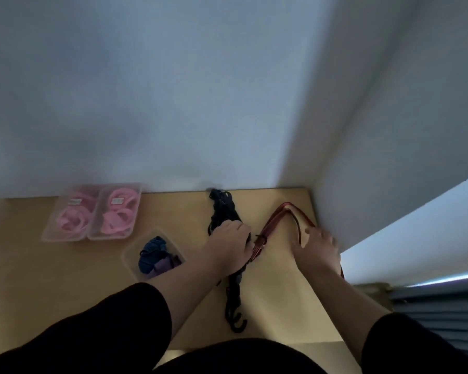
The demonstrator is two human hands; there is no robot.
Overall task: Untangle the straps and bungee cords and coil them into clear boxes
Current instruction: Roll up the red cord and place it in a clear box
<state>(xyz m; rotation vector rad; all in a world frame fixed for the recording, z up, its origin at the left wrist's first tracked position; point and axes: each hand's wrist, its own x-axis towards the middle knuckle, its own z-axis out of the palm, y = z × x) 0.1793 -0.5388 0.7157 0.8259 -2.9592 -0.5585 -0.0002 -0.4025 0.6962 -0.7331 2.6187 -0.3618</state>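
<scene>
A black bungee cord bundle (222, 209) lies along the wooden table (276, 298), its hooks (237, 321) near the front edge. My left hand (229, 247) rests over its middle, fingers curled around the black cords. A red strap (281, 211) loops toward the back right corner. My right hand (318, 245) grips one side of that loop near the wall. A clear box (153, 256) left of my left hand holds coiled blue and purple straps.
Two clear boxes with pink coils, one (70, 214) beside the other (118, 211), stand at the back left by the wall. A white wall corner closes the table's right side. Slatted grey surface (438, 314) lies off the right edge.
</scene>
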